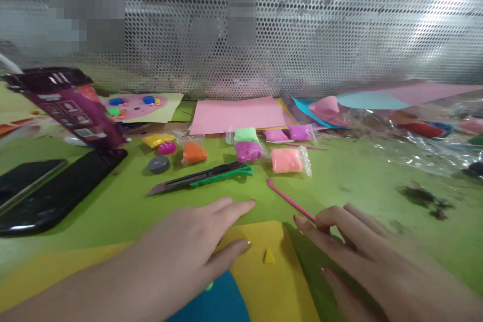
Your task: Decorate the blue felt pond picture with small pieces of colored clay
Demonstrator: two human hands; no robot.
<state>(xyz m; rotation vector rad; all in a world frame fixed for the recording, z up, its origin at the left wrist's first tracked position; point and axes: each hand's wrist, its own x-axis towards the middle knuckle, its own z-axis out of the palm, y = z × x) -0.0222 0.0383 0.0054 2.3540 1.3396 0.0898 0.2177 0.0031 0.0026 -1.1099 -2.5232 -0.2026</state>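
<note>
The pink stick (pixel 290 200) lay right of centre on the green bench (pixel 362 176), its long axis slanting from its far-left tip to the near right, where its other end passed out of sight behind the fingers of the right hand (pixel 307 246). That hand reached in from the near right, palm down, fingers loosely bent and thumb apart; it was open, though whether it touched the stick could not be told. The small yellow triangle (pixel 269 257) sat on the yellow sheet (pixel 279 287), one corner pointing to the far side. The left hand (pixel 222 226) came from the near left over the sheet and the blue shape (pixel 222 302), open and empty, its fingers extended toward the far right. Beyond it, the cutter (pixel 204 177) lay nearly crosswise, blade to the left and slightly near, with clay packets (pixel 287 160) on its far side and to the right.
</note>
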